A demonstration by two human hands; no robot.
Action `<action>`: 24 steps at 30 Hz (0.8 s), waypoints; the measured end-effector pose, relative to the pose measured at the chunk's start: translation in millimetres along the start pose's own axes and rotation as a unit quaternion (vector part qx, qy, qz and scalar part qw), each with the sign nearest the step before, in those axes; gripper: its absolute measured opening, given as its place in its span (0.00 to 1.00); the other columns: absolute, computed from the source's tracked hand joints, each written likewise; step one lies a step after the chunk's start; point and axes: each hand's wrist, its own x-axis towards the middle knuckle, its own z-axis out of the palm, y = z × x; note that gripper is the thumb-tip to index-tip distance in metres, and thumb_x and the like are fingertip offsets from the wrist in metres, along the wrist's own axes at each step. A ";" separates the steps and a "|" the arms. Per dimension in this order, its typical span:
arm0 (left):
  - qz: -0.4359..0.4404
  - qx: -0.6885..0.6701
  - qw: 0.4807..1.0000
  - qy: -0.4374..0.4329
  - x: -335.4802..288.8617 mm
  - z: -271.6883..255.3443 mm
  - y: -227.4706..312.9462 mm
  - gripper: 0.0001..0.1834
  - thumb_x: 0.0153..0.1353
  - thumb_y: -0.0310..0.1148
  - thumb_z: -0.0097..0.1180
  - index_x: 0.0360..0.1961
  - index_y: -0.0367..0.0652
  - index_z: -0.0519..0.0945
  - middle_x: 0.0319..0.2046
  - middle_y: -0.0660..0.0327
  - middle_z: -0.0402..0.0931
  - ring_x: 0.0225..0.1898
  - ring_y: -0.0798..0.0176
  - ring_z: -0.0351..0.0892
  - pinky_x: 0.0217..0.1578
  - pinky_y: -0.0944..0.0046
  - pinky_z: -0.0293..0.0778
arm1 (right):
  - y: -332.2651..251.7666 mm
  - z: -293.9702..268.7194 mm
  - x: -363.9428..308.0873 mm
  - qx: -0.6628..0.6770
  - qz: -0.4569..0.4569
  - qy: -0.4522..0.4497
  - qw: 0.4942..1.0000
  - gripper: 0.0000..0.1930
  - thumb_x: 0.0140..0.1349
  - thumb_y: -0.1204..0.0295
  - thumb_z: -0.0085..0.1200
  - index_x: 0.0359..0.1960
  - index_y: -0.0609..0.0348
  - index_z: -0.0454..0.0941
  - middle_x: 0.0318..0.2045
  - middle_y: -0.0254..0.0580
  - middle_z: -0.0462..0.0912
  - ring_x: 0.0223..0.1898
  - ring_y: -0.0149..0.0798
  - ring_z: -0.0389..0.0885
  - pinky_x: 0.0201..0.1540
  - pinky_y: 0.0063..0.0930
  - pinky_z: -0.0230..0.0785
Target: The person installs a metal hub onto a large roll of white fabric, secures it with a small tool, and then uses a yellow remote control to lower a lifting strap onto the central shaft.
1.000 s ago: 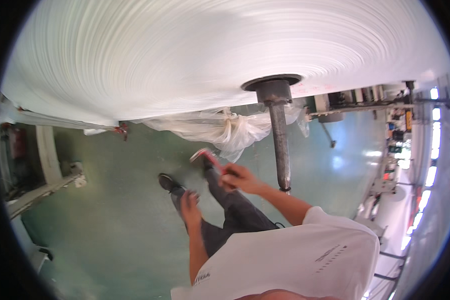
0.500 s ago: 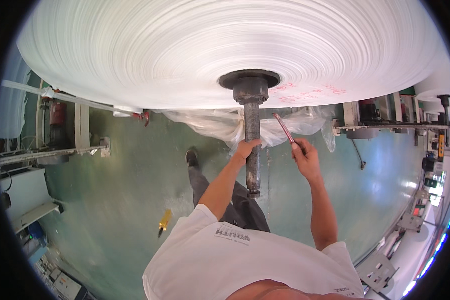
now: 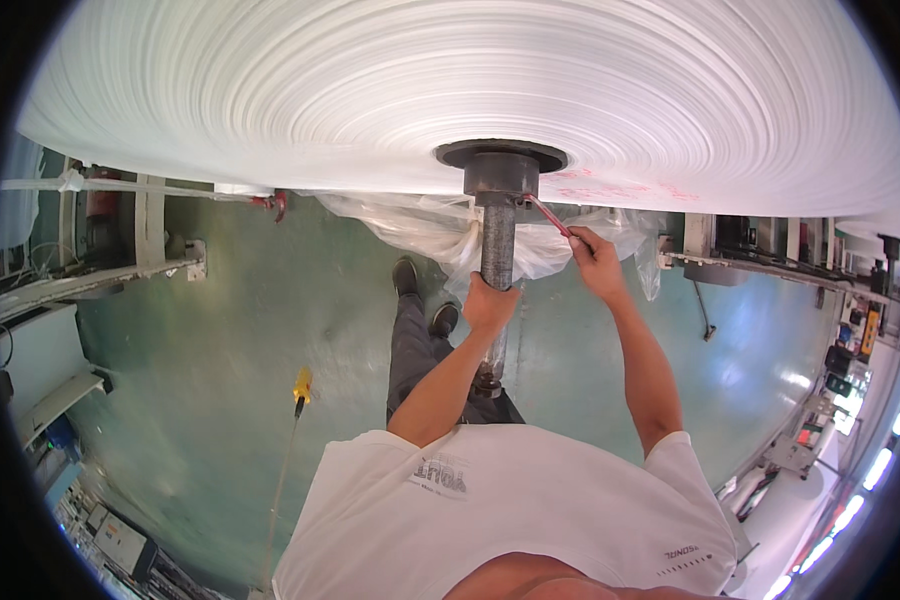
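A dark metal shaft (image 3: 498, 240) juts toward me from the core of a huge white roll (image 3: 320, 120). My left hand (image 3: 490, 303) is closed around the shaft, partway along its length. In my right hand (image 3: 595, 262) is a slim red hand tool with a bent tip (image 3: 550, 214); its exact kind cannot be made out. The tool's tip meets the lower right side of the thick black collar (image 3: 501, 176), where the shaft enters the roll. My right fingers pinch the tool's near end.
Crumpled clear plastic film (image 3: 410, 235) hangs below the roll. Metal frame rails stand at left (image 3: 100, 280) and right (image 3: 770, 265). A yellow control pendant (image 3: 302, 385) on a cable is at left, over the green floor (image 3: 220, 320). Red marks are on the roll's end face.
The red tool has moved up and left, and its tip now touches the collar. My left hand stays on the shaft. My body and feet have shifted; the pendant has moved left in view.
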 end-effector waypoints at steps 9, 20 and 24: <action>-0.019 -0.015 0.999 -0.038 5.9 -15.4 7.9 0.29 0.41 0.46 0.64 0.40 0.41 0.68 0.34 0.47 0.80 0.38 0.43 0.81 0.40 0.49 0.74 | 8.0 -13.7 36.1 -0.041 -0.002 -0.087 0.995 0.12 0.66 0.69 0.49 0.45 0.63 0.77 0.25 0.39 0.77 0.25 0.32 0.70 0.32 0.27 0.65; -0.016 -0.054 0.996 -0.064 -3.6 -14.7 -9.3 0.31 0.40 0.37 0.59 0.49 0.41 0.67 0.39 0.47 0.77 0.43 0.42 0.78 0.43 0.47 0.74 | 3.3 -43.8 74.4 -0.179 -0.159 -0.168 0.956 0.11 0.62 0.77 0.47 0.43 0.71 0.77 0.32 0.55 0.81 0.34 0.46 0.80 0.42 0.32 0.70; 0.000 -0.080 0.996 -0.042 -9.7 -25.3 -11.6 0.30 0.41 0.36 0.58 0.48 0.40 0.67 0.38 0.47 0.77 0.41 0.43 0.78 0.41 0.46 0.74 | 36.7 -33.4 90.1 -0.132 -0.185 -0.186 0.956 0.13 0.64 0.76 0.45 0.45 0.72 0.76 0.34 0.52 0.82 0.33 0.39 0.78 0.40 0.30 0.69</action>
